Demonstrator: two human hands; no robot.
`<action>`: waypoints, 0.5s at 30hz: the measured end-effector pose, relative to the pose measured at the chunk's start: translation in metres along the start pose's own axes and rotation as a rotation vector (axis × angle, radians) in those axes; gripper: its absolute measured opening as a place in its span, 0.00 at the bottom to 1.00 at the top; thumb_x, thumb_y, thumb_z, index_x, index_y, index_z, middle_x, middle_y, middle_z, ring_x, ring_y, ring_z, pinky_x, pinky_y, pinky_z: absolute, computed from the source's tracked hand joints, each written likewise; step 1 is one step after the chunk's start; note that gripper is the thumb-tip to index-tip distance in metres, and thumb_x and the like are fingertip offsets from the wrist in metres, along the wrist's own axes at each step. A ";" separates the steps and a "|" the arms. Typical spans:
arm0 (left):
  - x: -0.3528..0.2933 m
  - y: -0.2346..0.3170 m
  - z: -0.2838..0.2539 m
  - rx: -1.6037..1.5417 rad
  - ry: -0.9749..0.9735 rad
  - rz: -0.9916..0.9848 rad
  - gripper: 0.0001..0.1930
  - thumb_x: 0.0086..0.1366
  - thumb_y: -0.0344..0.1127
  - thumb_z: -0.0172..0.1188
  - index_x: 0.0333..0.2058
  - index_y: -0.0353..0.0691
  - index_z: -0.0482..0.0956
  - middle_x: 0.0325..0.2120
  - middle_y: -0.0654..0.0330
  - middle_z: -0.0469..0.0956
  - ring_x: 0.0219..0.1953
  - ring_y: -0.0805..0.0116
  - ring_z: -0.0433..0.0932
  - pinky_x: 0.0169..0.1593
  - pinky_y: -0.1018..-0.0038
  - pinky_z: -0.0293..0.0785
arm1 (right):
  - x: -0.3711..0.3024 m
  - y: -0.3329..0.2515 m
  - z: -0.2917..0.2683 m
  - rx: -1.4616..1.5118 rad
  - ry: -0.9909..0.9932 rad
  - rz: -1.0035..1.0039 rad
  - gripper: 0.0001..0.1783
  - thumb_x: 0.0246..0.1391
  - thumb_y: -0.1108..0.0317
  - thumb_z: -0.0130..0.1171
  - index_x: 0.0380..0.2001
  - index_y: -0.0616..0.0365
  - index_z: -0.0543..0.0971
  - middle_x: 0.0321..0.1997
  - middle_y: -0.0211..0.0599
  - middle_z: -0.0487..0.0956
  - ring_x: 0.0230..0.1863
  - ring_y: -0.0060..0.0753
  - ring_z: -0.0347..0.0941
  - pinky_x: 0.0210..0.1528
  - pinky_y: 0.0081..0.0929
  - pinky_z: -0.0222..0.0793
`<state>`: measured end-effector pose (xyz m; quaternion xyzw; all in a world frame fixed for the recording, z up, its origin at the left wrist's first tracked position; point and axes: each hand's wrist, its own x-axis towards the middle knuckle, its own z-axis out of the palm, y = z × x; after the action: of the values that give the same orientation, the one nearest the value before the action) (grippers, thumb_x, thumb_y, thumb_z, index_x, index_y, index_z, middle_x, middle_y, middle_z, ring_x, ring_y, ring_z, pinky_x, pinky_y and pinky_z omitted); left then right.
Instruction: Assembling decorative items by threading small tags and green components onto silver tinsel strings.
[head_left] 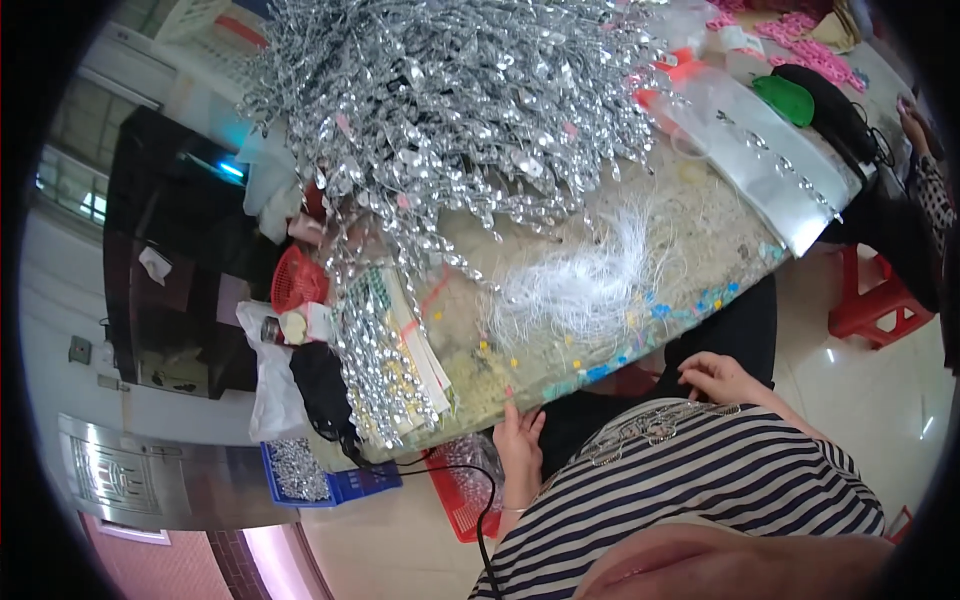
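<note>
At the table's near edge my left hand is open, fingers up and a little apart, one fingertip against the edge. My right hand hovers over my lap, away from the table, its fingers loosely bent and apart with nothing visible in them. On the tabletop in front of me lies a loose tangle of fine white threads. Behind it rises a big heap of silver beaded strands. A smaller bundle of silver strands hangs toward the near left corner, beside papers.
A clear plastic sheet with a silver strand lies at right. A red basket and black cloth sit at left. Below are a blue crate and red crate. A red stool and another person's hand are at right.
</note>
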<state>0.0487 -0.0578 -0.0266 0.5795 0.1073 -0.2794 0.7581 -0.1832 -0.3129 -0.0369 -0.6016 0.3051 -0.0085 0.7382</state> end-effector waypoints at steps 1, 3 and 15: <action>0.004 0.000 -0.003 0.010 0.024 -0.029 0.20 0.66 0.44 0.53 0.51 0.39 0.69 0.40 0.59 0.77 0.39 0.64 0.78 0.39 0.72 0.75 | 0.006 -0.002 0.000 0.008 -0.007 0.007 0.14 0.59 0.68 0.52 0.45 0.65 0.72 0.35 0.37 0.78 0.27 0.21 0.75 0.30 0.18 0.70; 0.012 -0.003 -0.003 0.007 0.038 -0.021 0.20 0.65 0.44 0.54 0.51 0.40 0.69 0.39 0.60 0.77 0.39 0.66 0.78 0.38 0.73 0.75 | 0.016 -0.008 -0.002 0.000 -0.031 0.008 0.14 0.59 0.68 0.51 0.45 0.65 0.72 0.35 0.37 0.78 0.27 0.21 0.75 0.30 0.18 0.70; 0.011 -0.004 0.002 -0.074 0.175 0.005 0.18 0.64 0.42 0.56 0.50 0.40 0.73 0.37 0.60 0.78 0.31 0.71 0.77 0.33 0.76 0.75 | 0.060 0.008 -0.033 0.000 -0.426 0.272 0.13 0.61 0.67 0.50 0.45 0.63 0.73 0.37 0.35 0.79 0.31 0.19 0.74 0.35 0.16 0.72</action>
<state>0.0556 -0.0636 -0.0348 0.5735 0.1820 -0.2216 0.7674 -0.1527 -0.3628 -0.0735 -0.5430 0.2208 0.2181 0.7803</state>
